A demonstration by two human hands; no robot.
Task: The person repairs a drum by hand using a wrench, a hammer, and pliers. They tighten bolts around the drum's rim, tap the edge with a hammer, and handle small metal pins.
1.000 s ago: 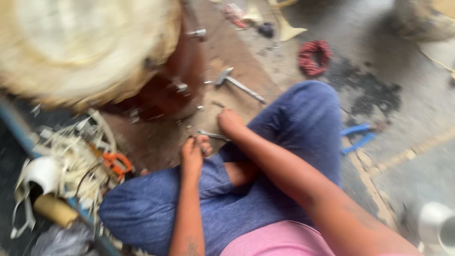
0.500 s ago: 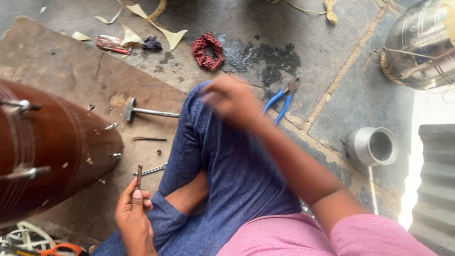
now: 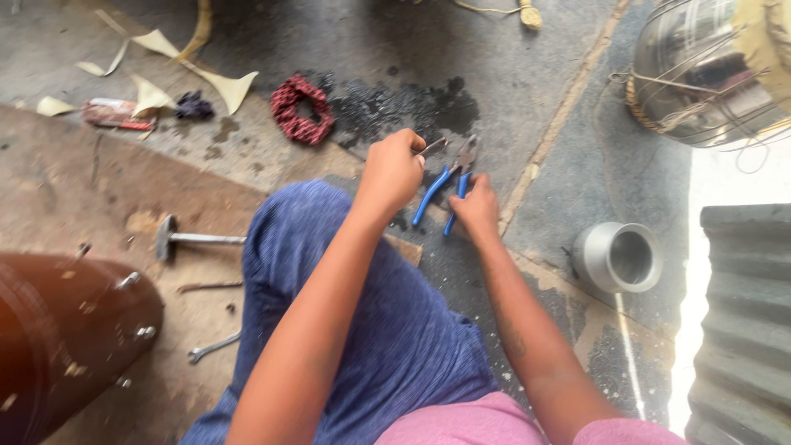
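Moved: both my hands have come together at the pliers (image 3: 449, 188), lying on the floor (image 3: 527, 91) at 12 o'clock of my knee (image 3: 305, 222).
Left hand (image 3: 394, 173): clenched on a thin metal piece (image 3: 432, 147).
Right hand (image 3: 475, 206): grasping the blue handles.
Cup (image 3: 618, 257): 3 o'clock.
Hammer (image 3: 194, 239): 9 o'clock.

Both arms stretched forward over the bent knee; left hand (image 3: 394, 171) curled in a closed grip, right hand (image 3: 475, 208) lower, fingers folded, knuckles up, just beside it.
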